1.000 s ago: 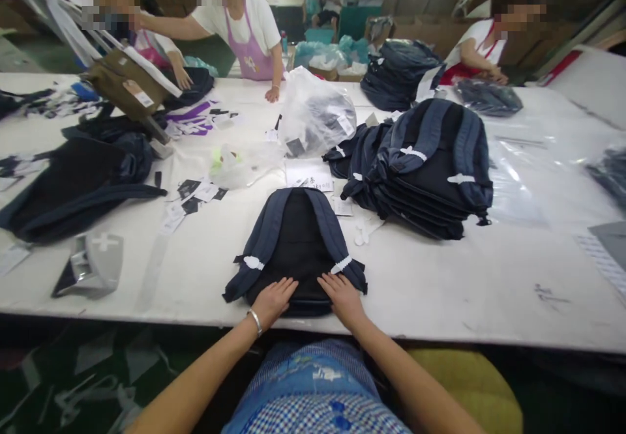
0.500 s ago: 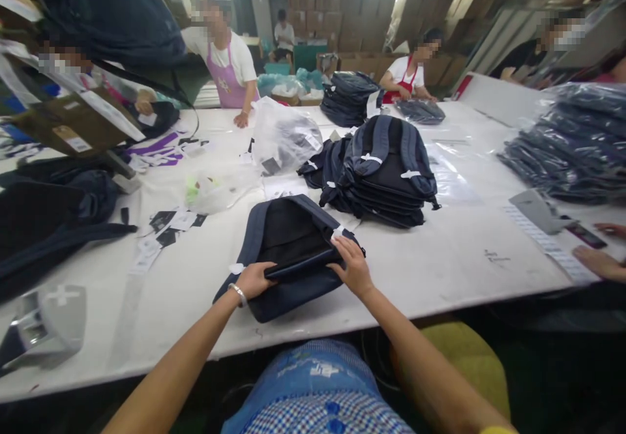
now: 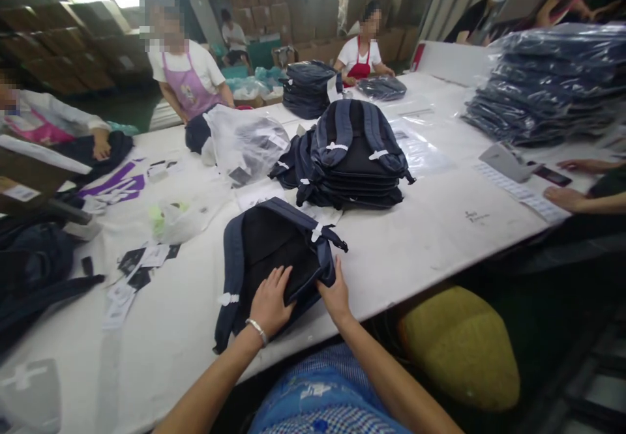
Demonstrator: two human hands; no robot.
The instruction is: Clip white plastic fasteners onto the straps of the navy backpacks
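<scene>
A dark navy backpack (image 3: 274,238) lies on the white table before me, its black back panel and straps facing up. White wraps are on the straps. My left hand (image 3: 270,300), with a silver bracelet at the wrist, rests on the lower back panel, fingers stretched out. At the bag's lower right corner, my right hand (image 3: 336,294) grips the side edge between thumb and fingers; part of its grip is hidden behind the fabric. Just beyond lies a stack of similar backpacks (image 3: 362,141), the top one straps up.
A plastic bag (image 3: 247,144) and scattered tags (image 3: 141,264) lie to the left. Plastic-wrapped bags (image 3: 548,88) are piled at right, near a tape dispenser (image 3: 506,160) and another person's hands (image 3: 567,196). Co-workers in pink (image 3: 188,82) and red (image 3: 360,62) aprons stand across the table.
My left hand has moved from the bag's lower edge onto its back panel. My right hand has slid off the strap wrap to the lower right corner. The bag has turned; the view has swung right.
</scene>
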